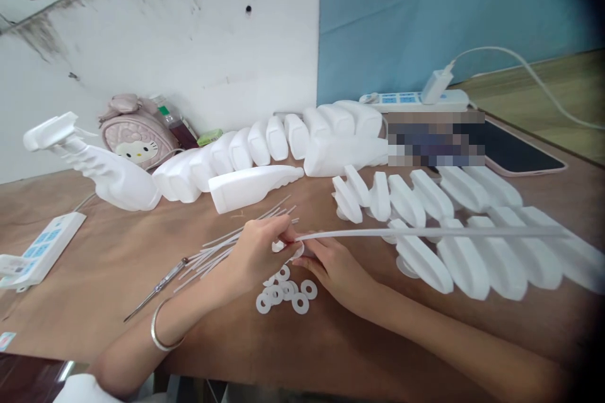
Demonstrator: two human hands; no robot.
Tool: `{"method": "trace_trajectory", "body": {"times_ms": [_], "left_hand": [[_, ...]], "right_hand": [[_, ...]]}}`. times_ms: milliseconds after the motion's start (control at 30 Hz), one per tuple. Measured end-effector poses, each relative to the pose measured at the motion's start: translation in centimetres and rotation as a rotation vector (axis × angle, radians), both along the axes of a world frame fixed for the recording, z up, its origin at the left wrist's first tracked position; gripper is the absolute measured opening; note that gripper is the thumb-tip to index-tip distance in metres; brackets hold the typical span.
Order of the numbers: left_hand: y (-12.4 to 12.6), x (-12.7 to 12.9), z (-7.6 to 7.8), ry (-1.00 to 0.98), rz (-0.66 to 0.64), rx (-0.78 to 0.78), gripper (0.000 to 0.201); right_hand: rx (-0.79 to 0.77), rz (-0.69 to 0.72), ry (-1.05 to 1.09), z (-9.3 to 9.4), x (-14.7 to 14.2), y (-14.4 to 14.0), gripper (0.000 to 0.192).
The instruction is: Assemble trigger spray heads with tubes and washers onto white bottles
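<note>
My left hand (262, 242) is closed, its thumb and fingertips pinching the near end of a long thin white plastic tube (368, 233), which stretches far to the right. Against it, my right hand (338, 271) is closed too, fingertips meeting the left ones just under the tube. A small white rounded part (297, 250) shows between the two hands; most of it is covered by fingers. Flat white ring washers (300, 303) lie in a loose pile just below the hands. Behind my left wrist rests a bundle of thin white tubes (215, 255).
White spray-trigger heads (423, 258) lie in two rows at right. White bottles (255, 189) line the back, one with a trigger head (51, 132). A screwdriver (155, 289), power strips (45, 249), a pink pouch (137, 132) and a dark-screened device (515, 145) are around.
</note>
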State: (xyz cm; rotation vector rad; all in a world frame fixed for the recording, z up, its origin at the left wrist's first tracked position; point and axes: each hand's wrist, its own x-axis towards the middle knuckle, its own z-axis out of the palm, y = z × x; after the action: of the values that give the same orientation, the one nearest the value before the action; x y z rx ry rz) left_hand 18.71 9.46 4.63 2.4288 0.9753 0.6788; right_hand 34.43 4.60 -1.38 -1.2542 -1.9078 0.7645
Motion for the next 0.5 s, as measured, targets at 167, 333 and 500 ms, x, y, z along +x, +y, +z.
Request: {"method": "trace_trajectory", "body": {"times_ms": [167,333,500], "left_hand": [[0.1,0.1,-0.1,-0.011,0.025,-0.054,0.018],[-0.4,-0.4,0.6,-0.160,0.009,-0.275,0.011],[1.0,-4.1,3.3,-0.219,0.141,-0.174,0.030]], "right_hand": [[-0.023,-0.007,0.012,0.2,-0.1,-0.1,0.011],[-0.063,-0.029,0.047,0.9,-0.3,-0.3,0.020],[-0.135,-0.104,0.132,1.2,0.1,-0.3,0.018]]}}
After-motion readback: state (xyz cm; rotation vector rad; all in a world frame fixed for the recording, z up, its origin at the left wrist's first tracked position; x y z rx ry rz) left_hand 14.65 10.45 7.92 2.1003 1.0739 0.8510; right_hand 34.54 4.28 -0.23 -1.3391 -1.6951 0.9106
